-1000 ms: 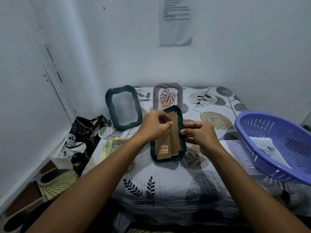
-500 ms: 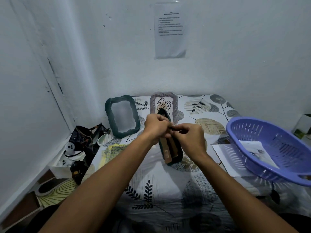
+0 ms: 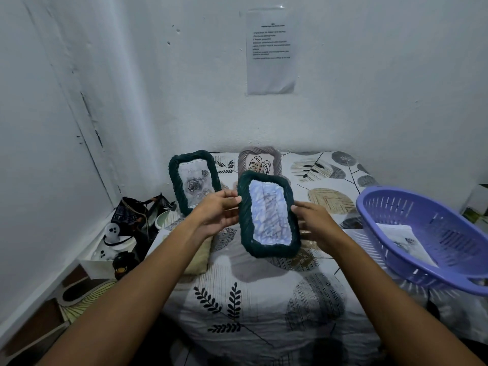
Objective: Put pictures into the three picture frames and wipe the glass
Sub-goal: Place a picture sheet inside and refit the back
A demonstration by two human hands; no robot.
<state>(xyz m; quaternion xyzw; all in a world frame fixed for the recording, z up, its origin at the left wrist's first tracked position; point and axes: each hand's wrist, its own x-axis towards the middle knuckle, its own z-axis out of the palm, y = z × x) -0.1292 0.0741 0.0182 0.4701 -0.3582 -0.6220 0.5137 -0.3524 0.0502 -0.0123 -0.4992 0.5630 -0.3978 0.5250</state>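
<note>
Three picture frames: two dark green (image 3: 268,214) (image 3: 194,179), one grey (image 3: 259,160); one purple basket (image 3: 433,241); one wall notice (image 3: 271,51).

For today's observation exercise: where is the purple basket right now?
In the head view, the purple basket sits at the right edge of the leaf-print table, right of the right hand.

Centre: dark green frame (image 3: 268,215) with a bluish picture. Lower frame: white sheet (image 3: 264,299) printed with black leaves. Right: purple basket (image 3: 422,241).

The purple basket (image 3: 412,233) runs off the right edge — the wall notice (image 3: 270,51) print is too small to read.
</note>
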